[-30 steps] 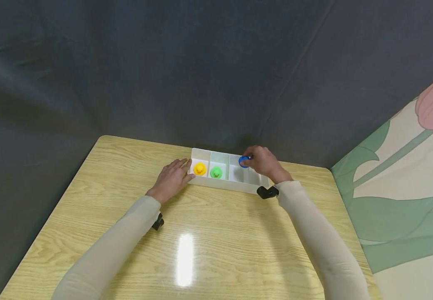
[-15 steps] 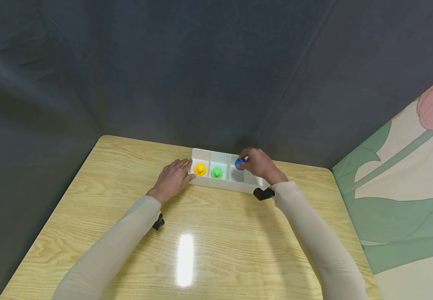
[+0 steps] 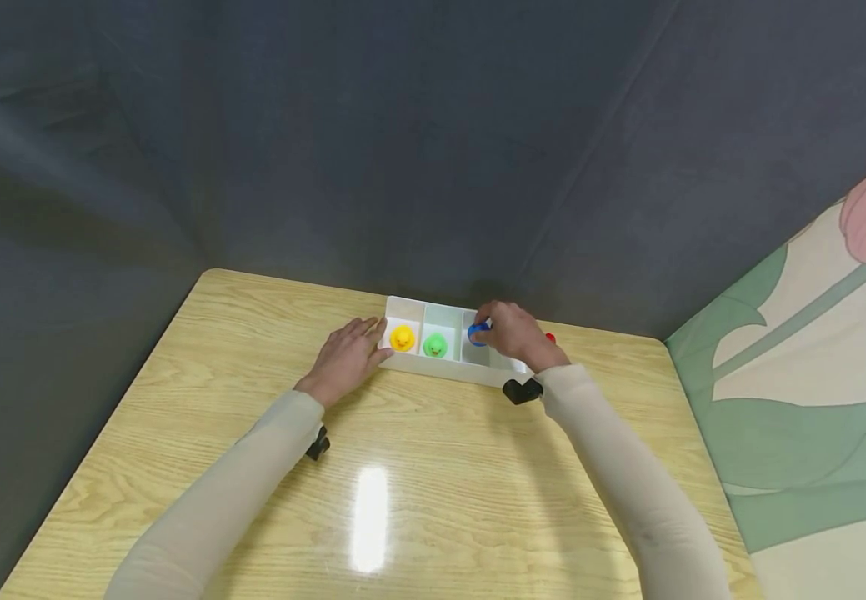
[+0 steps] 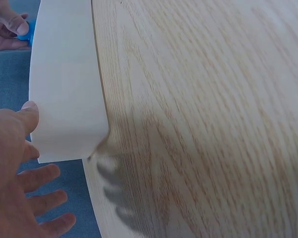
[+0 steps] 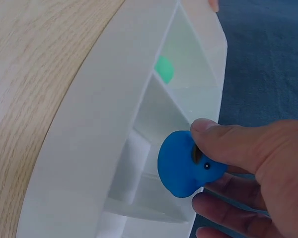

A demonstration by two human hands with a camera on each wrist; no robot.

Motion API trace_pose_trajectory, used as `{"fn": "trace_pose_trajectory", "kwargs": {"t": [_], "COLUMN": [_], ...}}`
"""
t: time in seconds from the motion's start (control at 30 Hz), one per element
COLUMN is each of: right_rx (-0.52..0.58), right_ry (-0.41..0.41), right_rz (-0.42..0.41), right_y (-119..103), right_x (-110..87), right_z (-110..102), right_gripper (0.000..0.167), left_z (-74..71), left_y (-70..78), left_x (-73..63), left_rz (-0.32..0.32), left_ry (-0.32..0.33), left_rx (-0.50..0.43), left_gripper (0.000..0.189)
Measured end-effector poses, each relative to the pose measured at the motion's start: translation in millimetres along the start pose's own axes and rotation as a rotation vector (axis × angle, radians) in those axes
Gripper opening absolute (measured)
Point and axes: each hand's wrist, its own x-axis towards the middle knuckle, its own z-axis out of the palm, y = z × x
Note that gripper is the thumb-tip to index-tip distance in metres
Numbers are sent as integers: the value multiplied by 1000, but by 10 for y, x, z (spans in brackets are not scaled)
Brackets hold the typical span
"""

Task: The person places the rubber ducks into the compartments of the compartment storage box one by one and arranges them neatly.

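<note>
A white divided box (image 3: 448,369) sits near the table's far edge. My left hand (image 3: 342,357) touches its left end, thumb at the front corner, and in the left wrist view the other fingers spread loosely past the end. My right hand (image 3: 513,333) pinches a blue rubber duck (image 5: 181,163) between thumb and fingers, above the third compartment from the left. A yellow rubber duck (image 3: 402,337) lies in the leftmost compartment. Beside it, a green rubber duck (image 3: 435,345) occupies the second. The right hand partly covers the box's right end.
A small red thing (image 3: 550,337) shows just behind the right hand, mostly hidden. Dark cloth (image 3: 402,150) hangs behind the wooden table (image 3: 440,483). On the right is a flower-patterned panel (image 3: 800,417).
My right hand has moved slightly left and nearer with the blue duck, which was farther right over the box. The red thing has come into view. The left hand stays at the box's end.
</note>
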Motion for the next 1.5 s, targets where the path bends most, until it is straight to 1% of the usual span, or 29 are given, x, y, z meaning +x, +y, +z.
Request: {"fn": "trace_pose_trajectory", "kwargs": {"t": [0.23, 0.67, 0.83, 1.03, 1.27, 1.5], "right_rx": [-60, -84, -101, -109, -150, -150], "right_ry": [-10, -33, -31, -34, -17, -8], "right_rz": [1, 4, -2, -3, -33, -33], "right_y": [11, -17, -7, -1, 6, -14], "right_x": [38, 40, 39, 44, 66, 69], "right_z": [71, 114, 127, 148, 179, 185], "right_gripper": [22, 25, 25, 25, 25, 24], "left_z": [-9, -25, -18, -4, 1, 2], "left_y": [1, 13, 6, 1, -1, -7], "left_x": [-8, -3, 0, 2, 4, 1], "left_rz": [8, 4, -2, -4, -2, -4], "left_ry": [9, -3, -12, -4, -3, -3], "left_rx": [29, 59, 58, 58, 61, 50], "left_gripper": [68, 69, 68, 67, 68, 68]}}
